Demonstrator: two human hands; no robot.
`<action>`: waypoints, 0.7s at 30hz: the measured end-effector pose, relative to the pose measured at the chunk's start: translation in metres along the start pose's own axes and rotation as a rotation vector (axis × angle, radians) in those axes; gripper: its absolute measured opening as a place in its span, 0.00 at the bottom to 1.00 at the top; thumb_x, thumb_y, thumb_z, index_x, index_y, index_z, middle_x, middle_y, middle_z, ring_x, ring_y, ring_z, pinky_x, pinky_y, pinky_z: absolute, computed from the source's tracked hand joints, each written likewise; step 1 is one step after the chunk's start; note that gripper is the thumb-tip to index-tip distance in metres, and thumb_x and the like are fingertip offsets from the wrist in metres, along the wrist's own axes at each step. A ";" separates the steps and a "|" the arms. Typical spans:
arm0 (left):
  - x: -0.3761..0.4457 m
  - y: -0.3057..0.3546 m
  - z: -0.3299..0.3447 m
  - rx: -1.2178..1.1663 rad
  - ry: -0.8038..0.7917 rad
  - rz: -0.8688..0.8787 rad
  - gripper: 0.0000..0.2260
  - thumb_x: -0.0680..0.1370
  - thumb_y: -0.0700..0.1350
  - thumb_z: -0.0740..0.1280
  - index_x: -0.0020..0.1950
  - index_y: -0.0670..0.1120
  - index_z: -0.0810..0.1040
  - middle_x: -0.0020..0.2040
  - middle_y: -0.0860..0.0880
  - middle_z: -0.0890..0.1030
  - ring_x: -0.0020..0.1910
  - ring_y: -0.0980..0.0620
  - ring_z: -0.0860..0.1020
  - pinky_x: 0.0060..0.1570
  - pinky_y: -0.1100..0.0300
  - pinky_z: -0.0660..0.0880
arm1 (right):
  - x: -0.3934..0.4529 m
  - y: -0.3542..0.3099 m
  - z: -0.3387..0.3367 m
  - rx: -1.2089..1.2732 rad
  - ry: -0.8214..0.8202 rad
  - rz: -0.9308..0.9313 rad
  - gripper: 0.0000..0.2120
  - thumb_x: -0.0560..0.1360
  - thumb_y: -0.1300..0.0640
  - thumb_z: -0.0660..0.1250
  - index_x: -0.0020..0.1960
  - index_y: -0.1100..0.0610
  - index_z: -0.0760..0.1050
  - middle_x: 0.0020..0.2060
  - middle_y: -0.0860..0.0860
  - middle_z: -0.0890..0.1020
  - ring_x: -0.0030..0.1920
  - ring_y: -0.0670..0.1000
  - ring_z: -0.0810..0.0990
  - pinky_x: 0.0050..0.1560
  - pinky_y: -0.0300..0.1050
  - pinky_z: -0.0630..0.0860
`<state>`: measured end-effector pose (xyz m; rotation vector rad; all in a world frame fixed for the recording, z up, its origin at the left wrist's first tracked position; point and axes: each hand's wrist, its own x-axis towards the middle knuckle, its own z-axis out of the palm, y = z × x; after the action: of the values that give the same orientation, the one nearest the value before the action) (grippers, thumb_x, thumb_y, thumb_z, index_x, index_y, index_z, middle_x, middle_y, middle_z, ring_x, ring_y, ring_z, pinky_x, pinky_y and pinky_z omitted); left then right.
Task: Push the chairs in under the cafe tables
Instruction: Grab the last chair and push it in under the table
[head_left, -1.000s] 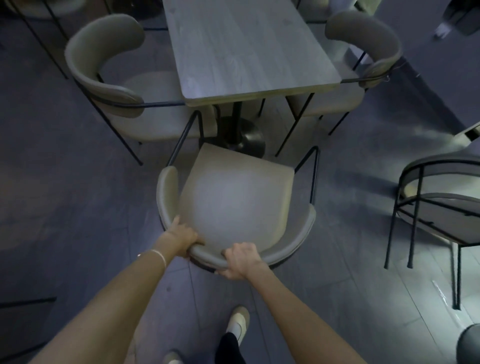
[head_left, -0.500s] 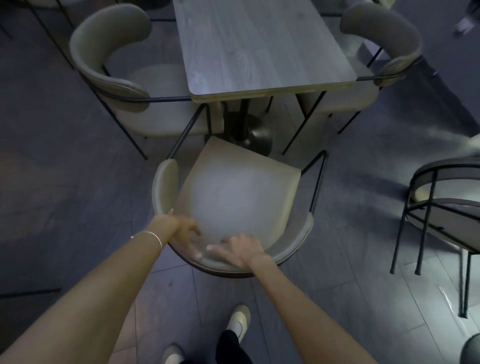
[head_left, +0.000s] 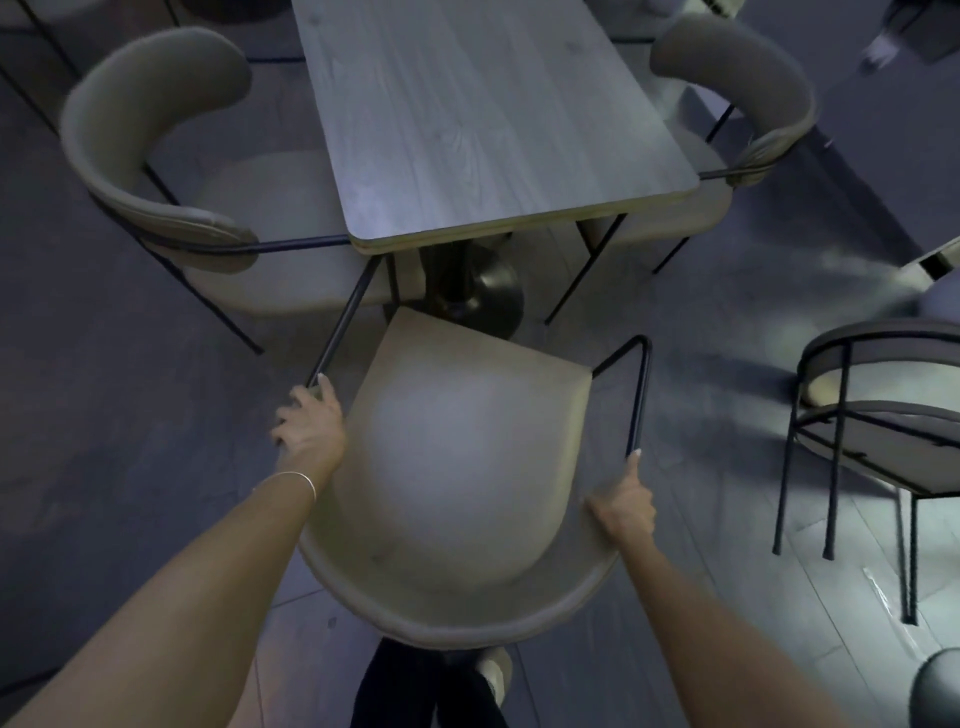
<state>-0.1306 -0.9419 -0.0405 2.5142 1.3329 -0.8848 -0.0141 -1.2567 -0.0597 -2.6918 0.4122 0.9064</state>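
A beige upholstered chair (head_left: 457, 467) with a curved backrest and black metal frame stands in front of me, its seat front just short of the grey wooden cafe table (head_left: 488, 119). My left hand (head_left: 309, 423) grips the left end of the backrest where the black arm rail starts. My right hand (head_left: 623, 506) holds the right end of the backrest, its index finger stretched up along the black rail. The table's round pedestal base (head_left: 493, 301) shows just beyond the seat.
Two matching chairs are tucked at the table's sides, one on the left (head_left: 171, 171), one on the right (head_left: 748, 114). Another chair (head_left: 878, 415) stands loose on the right. My feet (head_left: 493, 675) are under the backrest. The floor is dark tile.
Both hands have slid from the middle of the backrest out to its two ends. The chair appears closer and larger in view, and sits nearer the table's base.
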 end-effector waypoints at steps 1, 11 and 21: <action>0.006 0.001 -0.001 0.013 -0.010 0.000 0.34 0.80 0.35 0.59 0.80 0.47 0.44 0.75 0.36 0.55 0.67 0.34 0.67 0.60 0.42 0.72 | 0.003 0.001 -0.001 0.028 -0.015 0.008 0.52 0.71 0.52 0.74 0.78 0.48 0.37 0.66 0.66 0.71 0.64 0.66 0.73 0.62 0.58 0.73; 0.007 0.020 -0.009 0.052 -0.023 -0.072 0.36 0.80 0.38 0.62 0.80 0.48 0.42 0.71 0.39 0.62 0.62 0.39 0.71 0.55 0.51 0.75 | 0.028 -0.001 -0.022 -0.050 -0.067 -0.060 0.51 0.74 0.59 0.70 0.77 0.49 0.31 0.60 0.66 0.76 0.59 0.64 0.77 0.58 0.55 0.75; -0.015 0.061 -0.015 -0.099 -0.065 -0.203 0.33 0.81 0.40 0.59 0.80 0.46 0.44 0.72 0.37 0.63 0.66 0.36 0.70 0.59 0.48 0.74 | 0.086 -0.040 -0.111 -0.237 -0.083 -0.225 0.46 0.77 0.57 0.66 0.77 0.47 0.33 0.62 0.64 0.72 0.58 0.62 0.76 0.59 0.53 0.74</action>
<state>-0.0822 -0.9823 -0.0281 2.2869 1.5910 -0.9050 0.1254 -1.2728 -0.0213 -2.8228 -0.0183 1.0513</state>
